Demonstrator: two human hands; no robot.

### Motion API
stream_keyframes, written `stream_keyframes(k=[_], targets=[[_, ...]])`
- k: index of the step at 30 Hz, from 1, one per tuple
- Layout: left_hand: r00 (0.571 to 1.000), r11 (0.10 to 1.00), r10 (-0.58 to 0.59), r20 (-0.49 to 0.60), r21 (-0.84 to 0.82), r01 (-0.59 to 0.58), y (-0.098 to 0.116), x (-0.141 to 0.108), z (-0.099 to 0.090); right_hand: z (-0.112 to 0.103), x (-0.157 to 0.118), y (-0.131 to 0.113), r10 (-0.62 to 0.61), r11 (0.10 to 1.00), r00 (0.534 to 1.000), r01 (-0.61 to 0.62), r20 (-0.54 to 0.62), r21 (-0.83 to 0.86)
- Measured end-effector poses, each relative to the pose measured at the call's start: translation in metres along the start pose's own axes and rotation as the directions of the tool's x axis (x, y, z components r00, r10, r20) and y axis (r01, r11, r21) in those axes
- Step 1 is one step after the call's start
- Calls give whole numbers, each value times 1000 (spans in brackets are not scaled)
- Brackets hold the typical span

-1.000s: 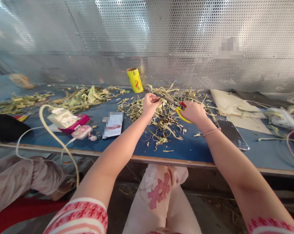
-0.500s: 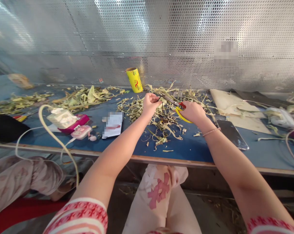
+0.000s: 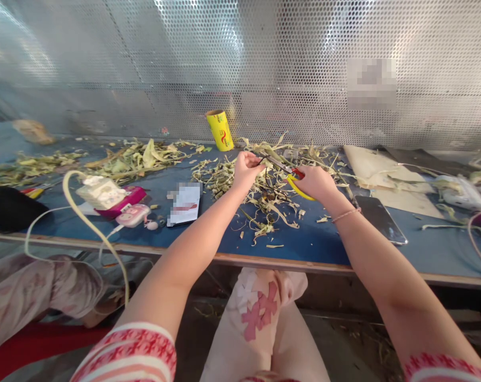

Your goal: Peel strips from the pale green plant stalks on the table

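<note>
My right hand (image 3: 315, 184) is closed around the handles of a pair of scissors (image 3: 295, 187), which have yellow and red grips and metal blades pointing left. In a pinch, my left hand (image 3: 247, 168) has a thin dark strand (image 3: 265, 172) that curves down from its fingertips; whether it is a cord or a dried stem I cannot make out. The blade tips are close beside the strand at the left fingers. Below both hands lies a loose heap of dried, pale green plant scraps (image 3: 220, 180), curled and cut small.
A yellow cardboard roll (image 3: 220, 130) stands behind the heap. One phone (image 3: 185, 204) lies left, a dark phone (image 3: 378, 218) right. Chargers and a cable (image 3: 67, 183) lie further left, near another plant pile (image 3: 145, 159). A perforated metal wall (image 3: 264, 69) closes the back. A seated person's leg (image 3: 45, 286) shows left.
</note>
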State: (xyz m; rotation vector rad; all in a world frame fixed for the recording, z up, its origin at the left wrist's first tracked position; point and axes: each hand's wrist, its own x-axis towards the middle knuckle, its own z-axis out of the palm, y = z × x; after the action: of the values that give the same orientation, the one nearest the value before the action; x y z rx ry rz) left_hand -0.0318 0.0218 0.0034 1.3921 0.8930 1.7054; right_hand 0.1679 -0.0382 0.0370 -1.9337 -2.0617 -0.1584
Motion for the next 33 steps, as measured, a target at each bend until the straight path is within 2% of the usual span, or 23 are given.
stream_keyframes(k=[10,17,21,26,28,30,33], targets=[[1000,1000,-1,-7,-11,0,-3,1,-1,-3,1,1,9,999,1000,-10,17,48],[999,999,-35,7,-37,35,-2,-1,-1,-5,4,7,91,994,996,-91,12,64],[993,988,-121,2,-91,121,2,-2,2,-2,6,17,154,987,982,-150,106,-51],[947,928,-289,138,-204,312,7,-4,3,6,4,24,164,977,959,-125,230,-175],[928,915,-322,189,-187,356,8,-6,3,7,3,23,106,986,982,-84,154,-142],[916,912,-336,222,-166,374,9,-8,4,7,3,18,-29,998,1000,28,-8,-52],[902,909,-337,270,-158,386,11,-12,6,5,3,8,-224,952,944,265,-244,154]])
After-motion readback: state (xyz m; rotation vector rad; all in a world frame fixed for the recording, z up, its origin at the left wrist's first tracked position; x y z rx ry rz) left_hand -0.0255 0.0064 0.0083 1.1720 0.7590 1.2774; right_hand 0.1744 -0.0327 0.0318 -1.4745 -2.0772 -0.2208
